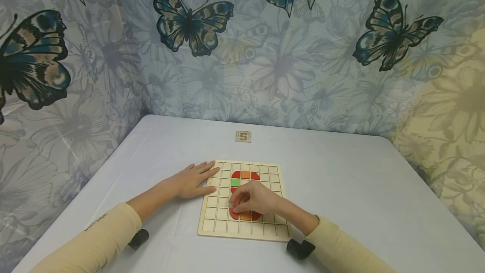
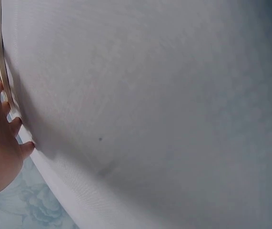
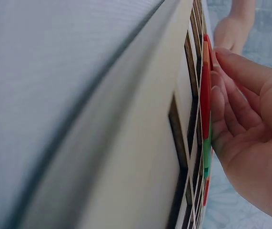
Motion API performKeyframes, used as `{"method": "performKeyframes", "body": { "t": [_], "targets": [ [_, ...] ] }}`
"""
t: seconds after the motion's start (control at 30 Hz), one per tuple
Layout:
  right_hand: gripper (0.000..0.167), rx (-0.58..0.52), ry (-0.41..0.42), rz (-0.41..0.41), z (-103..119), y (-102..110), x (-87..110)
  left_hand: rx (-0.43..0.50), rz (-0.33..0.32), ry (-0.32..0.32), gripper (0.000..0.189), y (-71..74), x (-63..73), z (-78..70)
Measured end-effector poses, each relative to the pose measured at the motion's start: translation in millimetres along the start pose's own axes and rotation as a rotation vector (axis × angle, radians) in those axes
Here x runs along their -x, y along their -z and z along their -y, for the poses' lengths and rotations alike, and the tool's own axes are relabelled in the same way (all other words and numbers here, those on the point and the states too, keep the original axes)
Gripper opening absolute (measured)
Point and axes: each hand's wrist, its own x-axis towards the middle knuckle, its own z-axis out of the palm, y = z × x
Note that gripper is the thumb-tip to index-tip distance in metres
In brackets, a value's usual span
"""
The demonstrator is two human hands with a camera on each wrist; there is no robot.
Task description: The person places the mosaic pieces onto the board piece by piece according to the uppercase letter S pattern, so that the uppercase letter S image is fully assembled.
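Grid board [image 1: 212, 222], table centre: coloured tiles [image 1: 245, 175] fill about 2 rows; most cells bare. Right hand [image 1: 253, 198] curled, pressing tiles mid-board. Left hand [image 1: 193, 179] flat, steadying board's edge.

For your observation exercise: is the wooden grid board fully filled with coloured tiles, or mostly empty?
Mostly empty. The wooden grid board holds only a few red, orange and green tiles down its middle; the surrounding cells show bare wood.
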Motion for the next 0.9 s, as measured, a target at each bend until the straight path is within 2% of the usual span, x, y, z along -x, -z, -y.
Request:
{"method": "performKeyframes", "body": {
  "t": [0.27, 0.43, 0.57, 0.63, 0.7, 0.8, 0.9],
  "targets": [
    [0.012, -0.017, 0.029, 0.008, -1.7, 0.7, 1.1, -0.007, -0.002, -0.005, 0.074, -0.1, -1.8, 0.6],
    [0.010, -0.002, -0.025, -0.014, -2.6, 2.7, 1.9, -0.007, -0.001, -0.011, 0.074, -0.4, -4.0, 0.7],
    [0.017, -0.092, -0.086, -0.028, -4.1, 4.3, 3.2, -0.002, -0.002, -0.015, 0.074, -1.8, -5.5, 1.3],
    [0.023, -0.159, -0.082, -0.029, -5.4, 5.5, 3.8, -0.001, -0.002, -0.015, 0.074, -2.7, -5.8, 1.5],
    [0.030, -0.175, -0.050, -0.030, -6.4, 7.9, 4.0, -0.001, -0.001, -0.016, 0.074, -3.6, -6.0, 1.5],
    [0.038, -0.081, 0.025, -0.046, -4.6, 15.3, 4.0, -0.006, 0.005, -0.017, 0.074, -4.4, -6.3, 1.5],
    [0.049, 0.190, 0.104, -0.110, -0.1, 27.5, 1.4, -0.012, 0.014, -0.012, 0.075, -4.6, -6.2, 1.4]
  ]
}}
